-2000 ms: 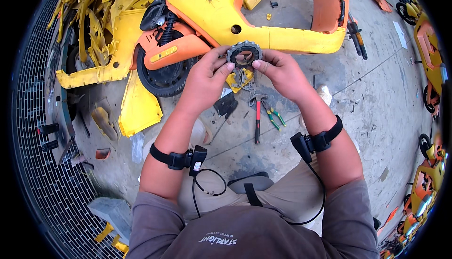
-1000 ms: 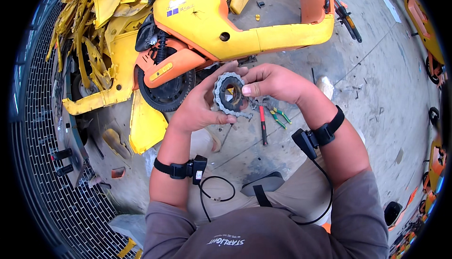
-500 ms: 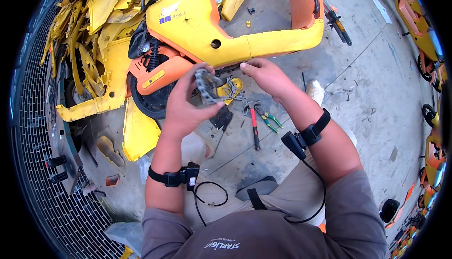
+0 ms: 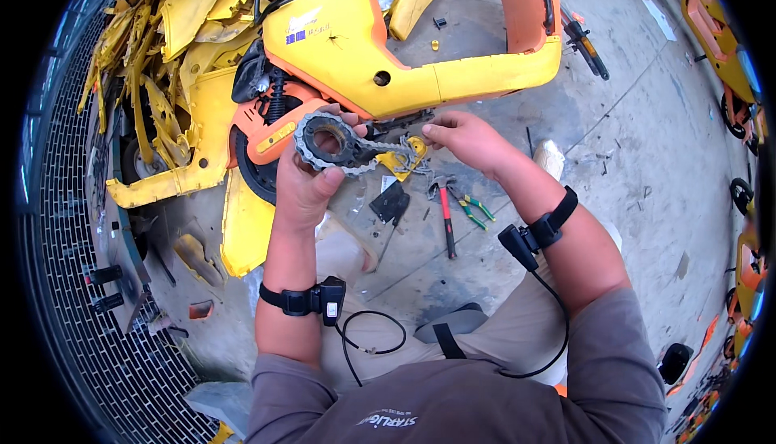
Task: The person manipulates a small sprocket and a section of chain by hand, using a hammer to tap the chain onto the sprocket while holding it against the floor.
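Observation:
My left hand (image 4: 301,193) is closed around a dark ring (image 4: 346,151) with a grey metal chain (image 4: 304,147) wrapped along its edge. A length of the chain trails off to the right, over a small yellow plastic piece (image 4: 393,163). My right hand (image 4: 467,143) is pinched beside the trailing links; what sits between its fingertips is too small to make out. Just beyond both hands lies the yellow and orange scooter body (image 4: 339,48) on its side, with its rear wheel (image 4: 252,165) partly behind my left hand.
On the concrete floor lie a red-handled hammer (image 4: 447,222), green-handled pliers (image 4: 474,214) and a black flat piece (image 4: 390,203). Broken yellow panels (image 4: 202,24) are heaped at the far left. More scooters (image 4: 719,40) line the right edge.
My left hand has turned the ring so its round face now shows, and the chain's trailing length is stretched more to the right. The whole view has shifted slightly.

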Tool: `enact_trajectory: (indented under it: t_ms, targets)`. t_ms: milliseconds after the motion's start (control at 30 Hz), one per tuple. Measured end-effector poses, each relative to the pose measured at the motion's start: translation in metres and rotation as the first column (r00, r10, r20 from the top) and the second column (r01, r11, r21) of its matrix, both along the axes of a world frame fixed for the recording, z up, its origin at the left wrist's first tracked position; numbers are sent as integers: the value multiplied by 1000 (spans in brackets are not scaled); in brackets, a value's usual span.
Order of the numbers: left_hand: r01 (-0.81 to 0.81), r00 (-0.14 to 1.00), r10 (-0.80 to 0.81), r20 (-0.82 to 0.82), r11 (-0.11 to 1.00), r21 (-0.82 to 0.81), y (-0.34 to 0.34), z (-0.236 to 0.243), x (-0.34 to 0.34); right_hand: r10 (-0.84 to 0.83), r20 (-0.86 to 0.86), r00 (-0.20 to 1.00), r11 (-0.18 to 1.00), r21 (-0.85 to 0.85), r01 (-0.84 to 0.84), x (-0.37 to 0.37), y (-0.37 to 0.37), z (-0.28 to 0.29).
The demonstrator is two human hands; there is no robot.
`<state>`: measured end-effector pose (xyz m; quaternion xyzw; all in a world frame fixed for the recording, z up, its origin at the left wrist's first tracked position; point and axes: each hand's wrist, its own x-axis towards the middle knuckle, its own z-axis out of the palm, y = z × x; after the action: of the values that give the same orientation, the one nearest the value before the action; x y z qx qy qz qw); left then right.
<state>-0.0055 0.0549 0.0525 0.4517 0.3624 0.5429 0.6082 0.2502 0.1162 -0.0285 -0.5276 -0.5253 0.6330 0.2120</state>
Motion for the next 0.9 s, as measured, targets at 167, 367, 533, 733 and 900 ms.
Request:
enact_trajectory:
  t_ms: [167,367,533,733,900]
  targets:
    - [24,1000,-24,21,1000,6,-1,-3,3,57,88,995,994,91,-65,6,-7,2]
    - [66,994,-56,-94,992,110,-3,-5,12,90,192,977,961,242,-136,14,-18,13]
    - [29,939,34,-342,984,177,-11,-11,31,127,325,937,899,361,-247,30,-28,13]
    - [-19,942,30,-334,999,39,-15,-39,30,-263,252,931,820,567,78,127,-67,134]
    - [-16,969,7,-246,999,-35,-27,-46,46,-669,-184,720,447,675,587,323,-192,192]
